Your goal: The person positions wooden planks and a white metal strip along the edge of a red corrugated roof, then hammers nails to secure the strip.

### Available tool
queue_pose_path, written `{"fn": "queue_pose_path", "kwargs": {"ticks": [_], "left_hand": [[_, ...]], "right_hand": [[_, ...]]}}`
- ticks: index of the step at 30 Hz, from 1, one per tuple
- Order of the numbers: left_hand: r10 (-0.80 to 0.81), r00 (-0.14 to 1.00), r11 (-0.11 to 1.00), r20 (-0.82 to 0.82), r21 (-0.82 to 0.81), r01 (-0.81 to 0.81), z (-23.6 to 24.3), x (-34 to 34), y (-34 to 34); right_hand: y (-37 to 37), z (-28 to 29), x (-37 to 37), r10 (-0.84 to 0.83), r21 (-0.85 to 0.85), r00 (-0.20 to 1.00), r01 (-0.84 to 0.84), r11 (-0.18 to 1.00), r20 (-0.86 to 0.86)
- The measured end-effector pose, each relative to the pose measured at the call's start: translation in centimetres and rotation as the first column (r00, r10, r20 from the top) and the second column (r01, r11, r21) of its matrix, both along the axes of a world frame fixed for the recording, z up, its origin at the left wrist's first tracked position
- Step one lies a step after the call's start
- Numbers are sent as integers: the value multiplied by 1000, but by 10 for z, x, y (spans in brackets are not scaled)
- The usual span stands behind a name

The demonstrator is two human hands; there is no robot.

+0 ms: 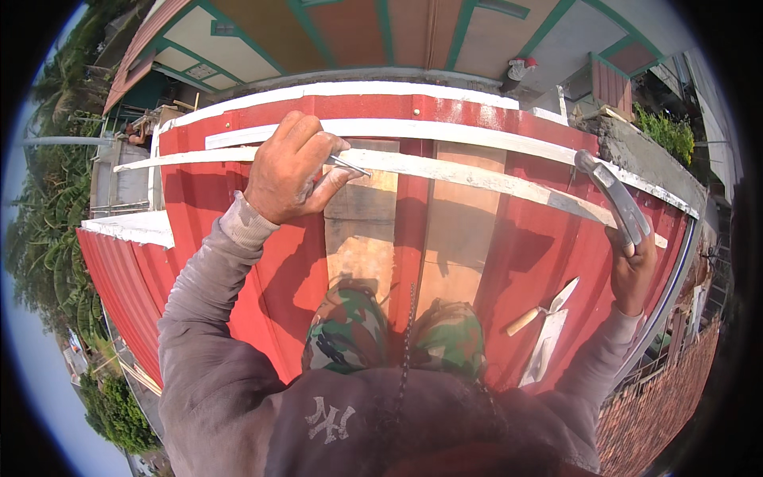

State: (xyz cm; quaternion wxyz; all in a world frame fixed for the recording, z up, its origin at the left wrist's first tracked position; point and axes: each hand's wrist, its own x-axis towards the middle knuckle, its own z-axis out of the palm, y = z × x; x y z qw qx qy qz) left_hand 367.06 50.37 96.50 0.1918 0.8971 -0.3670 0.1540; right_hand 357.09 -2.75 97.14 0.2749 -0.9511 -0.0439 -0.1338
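Between the thumb and fingers of my left hand (296,167) is a thin grey metal nail (350,165), pointing right over a long white-coated wooden strip (461,173). That hand is closed and sits at the strip's left part. On the right, my right hand (633,269) is wrapped around a claw hammer (616,199), its head raised toward the far side. The strip's right end passes by this hand; whether they touch I cannot tell. A pointed trowel (556,308) with a pale wooden handle lies on the red metal roofing (278,294), nearer me than the hammer.
Two bare boards (457,215) lie in the roofing's channels before my knees. A second white strip (381,129) runs along the far side. Beyond the roof edge, a person (517,71) in red headwear is down by a building. Tiled roofing (660,405) lies at lower right.
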Motion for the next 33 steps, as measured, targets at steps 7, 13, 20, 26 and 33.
{"fn": "queue_pose_path", "kwargs": {"ticks": [7, 13, 20, 26, 33], "left_hand": [[15, 963, 998, -270, 70, 5, -78, -10, 0], [38, 945, 999, -324, 47, -24, -122, 20, -7], [90, 982, 996, -169, 1, -91, -155, 32, -15], [160, 983, 985, -88, -48, -165, -178, 22, -20], [145, 989, 982, -40, -118, -149, -216, 3, -21]], "right_hand": [[-6, -66, 9, 97, 1, 933, -103, 995, -345], [-6, -120, 26, 10, 8, 956, -8, 1000, -292], [16, -173, 29, -239, -98, 967, 230, 968, -91], [40, -200, 25, -370, -20, 927, 371, 928, 57], [51, -224, 30, -464, 13, 885, 465, 885, -34]]}}
